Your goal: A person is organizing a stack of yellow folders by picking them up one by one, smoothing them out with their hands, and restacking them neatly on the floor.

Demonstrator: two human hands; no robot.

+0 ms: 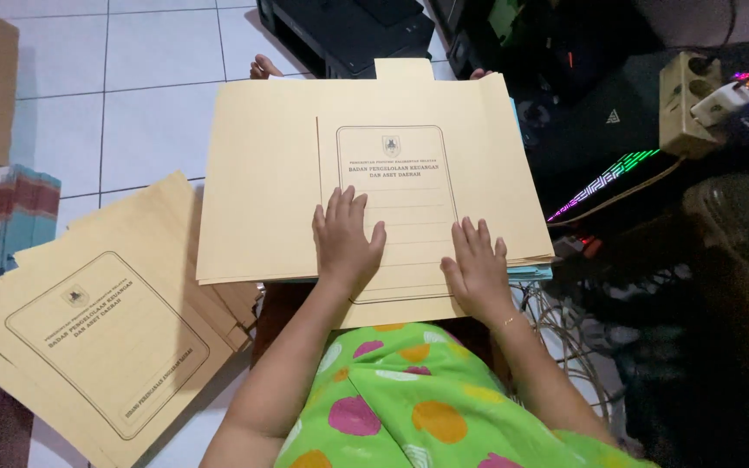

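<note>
Green dress (409, 399) with coloured dots fills the near edge, over the lap. Both forearms reach forward from it.

Left hand (346, 238) lies flat, palm down, fingers spread, on the open folder (262, 173). Right hand (477, 267) does the same just beside it, fingers slightly apart; thin bracelet at the wrist. Neither pinches anything; both press on the sheet.

The folder is manila, unfolded wide across the lap, printed frame with a crest in its middle panel, tab at the far edge. More sheets sit under it at the right.

To the left, a stack (97, 338) of like folders lies fanned on the tiled floor (132, 95).

Farther right: keyboard (613, 178) with rainbow lights, power strip (695, 100). Beyond the folder, toes (262, 67) show, then a black printer (348, 30).
</note>
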